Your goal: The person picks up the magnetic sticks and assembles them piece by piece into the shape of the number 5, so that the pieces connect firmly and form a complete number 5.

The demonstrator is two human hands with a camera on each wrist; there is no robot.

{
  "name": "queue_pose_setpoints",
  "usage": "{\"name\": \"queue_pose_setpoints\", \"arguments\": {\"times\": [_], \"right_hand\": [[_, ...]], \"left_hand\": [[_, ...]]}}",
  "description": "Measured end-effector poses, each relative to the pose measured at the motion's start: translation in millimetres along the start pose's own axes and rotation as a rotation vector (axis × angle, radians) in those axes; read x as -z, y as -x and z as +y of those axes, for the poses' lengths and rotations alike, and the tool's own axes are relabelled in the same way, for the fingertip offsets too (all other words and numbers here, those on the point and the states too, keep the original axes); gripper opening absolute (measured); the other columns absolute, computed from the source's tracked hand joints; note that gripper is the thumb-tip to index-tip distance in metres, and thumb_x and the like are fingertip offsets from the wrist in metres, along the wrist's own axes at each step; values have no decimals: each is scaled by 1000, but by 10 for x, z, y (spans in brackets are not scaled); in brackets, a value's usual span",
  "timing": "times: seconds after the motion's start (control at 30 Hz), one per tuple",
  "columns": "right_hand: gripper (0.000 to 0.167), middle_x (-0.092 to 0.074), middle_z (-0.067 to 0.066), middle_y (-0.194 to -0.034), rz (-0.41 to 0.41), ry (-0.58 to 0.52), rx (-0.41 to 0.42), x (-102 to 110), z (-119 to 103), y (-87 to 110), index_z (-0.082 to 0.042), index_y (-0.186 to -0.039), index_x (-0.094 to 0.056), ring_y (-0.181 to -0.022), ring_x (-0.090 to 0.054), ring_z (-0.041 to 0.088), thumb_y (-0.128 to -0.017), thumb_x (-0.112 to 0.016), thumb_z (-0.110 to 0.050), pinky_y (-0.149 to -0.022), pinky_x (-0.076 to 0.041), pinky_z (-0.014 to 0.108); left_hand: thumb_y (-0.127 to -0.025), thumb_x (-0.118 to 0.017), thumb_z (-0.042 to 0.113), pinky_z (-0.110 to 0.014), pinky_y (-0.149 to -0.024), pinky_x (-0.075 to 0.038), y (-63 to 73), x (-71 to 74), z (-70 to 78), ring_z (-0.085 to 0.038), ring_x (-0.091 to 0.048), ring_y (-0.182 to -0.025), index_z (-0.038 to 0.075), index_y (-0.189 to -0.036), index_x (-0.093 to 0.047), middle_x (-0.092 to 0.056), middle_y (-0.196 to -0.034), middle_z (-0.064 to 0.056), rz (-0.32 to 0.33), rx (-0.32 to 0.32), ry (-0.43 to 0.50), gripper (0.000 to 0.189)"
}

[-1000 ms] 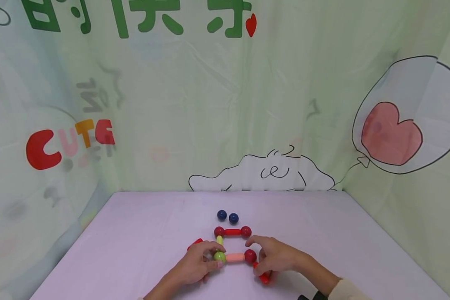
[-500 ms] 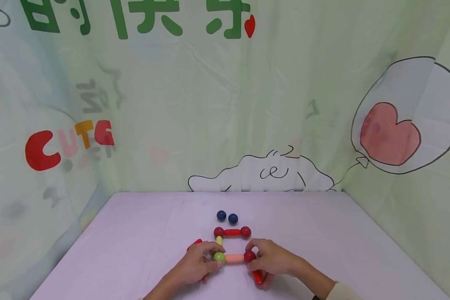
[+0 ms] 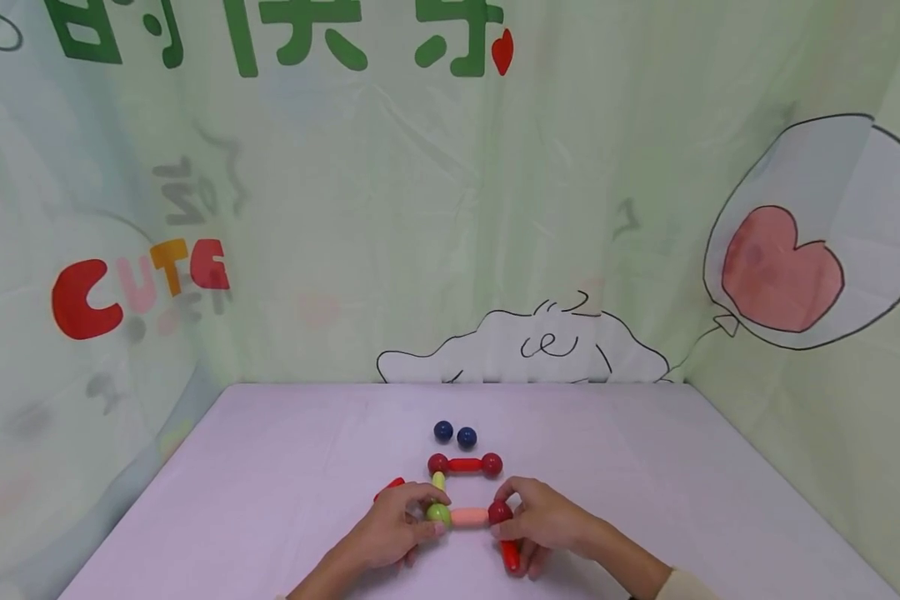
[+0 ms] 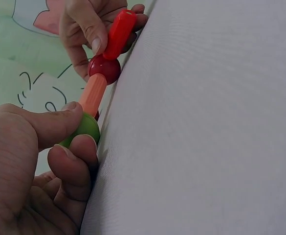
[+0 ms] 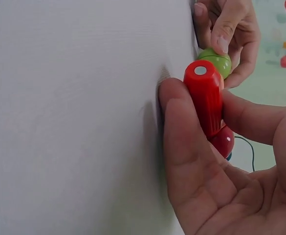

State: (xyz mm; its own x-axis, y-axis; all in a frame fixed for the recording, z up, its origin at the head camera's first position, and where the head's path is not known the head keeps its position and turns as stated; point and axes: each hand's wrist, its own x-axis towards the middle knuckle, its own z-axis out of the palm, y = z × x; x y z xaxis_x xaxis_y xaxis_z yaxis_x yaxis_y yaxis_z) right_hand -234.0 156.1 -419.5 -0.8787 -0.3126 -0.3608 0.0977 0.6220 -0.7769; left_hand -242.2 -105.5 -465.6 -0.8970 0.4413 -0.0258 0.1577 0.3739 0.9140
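Note:
My left hand [image 3: 386,527] holds a green ball [image 3: 438,515] between thumb and fingers. A pink rod [image 3: 470,517] joins that ball to a dark red ball [image 3: 500,512], which my right hand [image 3: 547,518] pinches. From this red ball a red rod [image 3: 510,556] sticks out toward the near side; its free end shows a round metal-coloured disc in the right wrist view. A yellow-green rod [image 3: 438,481] runs back from the green ball to a far red ball [image 3: 438,462]. There, another red rod [image 3: 465,465] links to a second red ball [image 3: 492,464].
Two dark blue balls [image 3: 443,431] lie loose beyond the joined pieces. Partly hidden behind my left hand is a loose red rod [image 3: 390,488]. The pale table [image 3: 285,450] meets a printed curtain [image 3: 307,250] at the back and sides.
The right thumb and fingers have come round the near red ball. The near red rod has swung from slanting right to pointing almost straight toward me. The left hand stays put.

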Motion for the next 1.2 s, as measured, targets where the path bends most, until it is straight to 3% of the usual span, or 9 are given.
{"name": "queue_pose_setpoints", "arguments": {"times": [0.3,0.5,0.7,1.03,1.1,1.2], "right_hand": [[37,-69,12,-73,11,-6,12,38,51,-43,-9,-119,-53,-54,-68,23,-94,-72,-30,-52,-56,31],[27,-66,11,-67,112,52,32,66,15,-69,-10,-109,-58,-50,-66,22,-100,-64,-34,-49,-55,31],[26,-58,6,-62,252,144,113,85,-21,-170,-9,-101,-65,-44,-49,16,-100,-63,-35,-45,-42,23],[9,-64,6,-78,456,180,290,123,-192,-425,-7,-95,-69,-66,-54,17,-97,-68,-16,-57,-49,27],[6,-64,4,-81,469,195,320,123,-202,-478,-7,-99,-69,-72,-55,17,-96,-68,-12,-60,-51,27],[15,-66,4,-97,473,287,346,123,-189,-556,-10,-111,-69,-90,-57,18,-96,-68,-11,-72,-56,31]], "left_hand": [[-91,-77,18,-26,-46,-45,-1,0,-1,-18,-53,-46,26,-118,-71,-61,-104,-2,0,15,-2,29],[-91,-76,18,-26,-46,-45,-10,-3,-2,-17,-53,-46,25,-118,-71,-61,-104,-2,-4,8,1,29],[-91,-76,18,-26,-46,-45,-4,-3,-6,-18,-53,-46,25,-118,-71,-61,-104,-2,-2,12,-1,29],[-91,-77,18,-27,-48,-46,8,11,-7,-19,-53,-47,26,-118,-70,-61,-105,-3,-7,31,2,29],[-91,-77,18,-27,-48,-46,8,8,-10,-19,-53,-48,27,-118,-70,-61,-105,-3,-7,42,3,30],[-90,-77,19,-27,-49,-47,-1,0,-13,-20,-54,-48,28,-119,-70,-61,-105,-3,-10,44,7,30]]}}
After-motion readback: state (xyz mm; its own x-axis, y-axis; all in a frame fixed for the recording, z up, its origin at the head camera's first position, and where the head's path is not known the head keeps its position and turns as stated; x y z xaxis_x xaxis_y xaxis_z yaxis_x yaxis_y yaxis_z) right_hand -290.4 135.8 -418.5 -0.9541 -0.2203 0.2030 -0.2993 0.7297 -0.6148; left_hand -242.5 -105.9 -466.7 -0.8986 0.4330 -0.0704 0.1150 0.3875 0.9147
